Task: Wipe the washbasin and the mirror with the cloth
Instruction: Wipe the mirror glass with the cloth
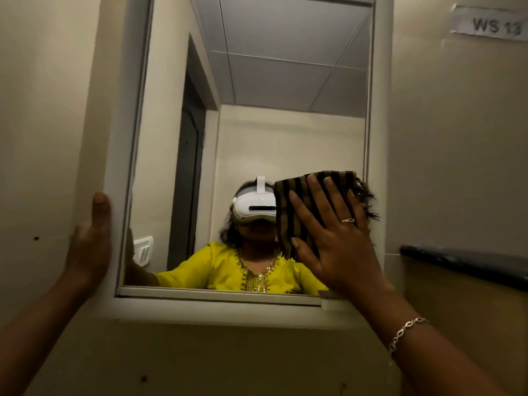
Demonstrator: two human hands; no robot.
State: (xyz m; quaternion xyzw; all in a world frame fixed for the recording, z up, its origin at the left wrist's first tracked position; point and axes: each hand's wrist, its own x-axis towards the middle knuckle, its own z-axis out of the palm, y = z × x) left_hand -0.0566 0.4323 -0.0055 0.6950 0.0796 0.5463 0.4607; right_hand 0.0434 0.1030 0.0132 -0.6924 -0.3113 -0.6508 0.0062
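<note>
A white-framed mirror hangs on the cream wall and fills the middle of the view. My right hand lies flat with spread fingers on a brown-and-black striped cloth, pressing it against the glass at the lower right. My left hand holds the mirror's left frame edge near the bottom, thumb pointing up along the frame and fingers reaching round behind it. The washbasin is out of view.
The mirror reflects a person in a yellow top wearing a white headset, a dark doorway and a tiled ceiling. A paper label reading "WS 13" is stuck on the wall at upper right. A dark ledge juts from the right wall.
</note>
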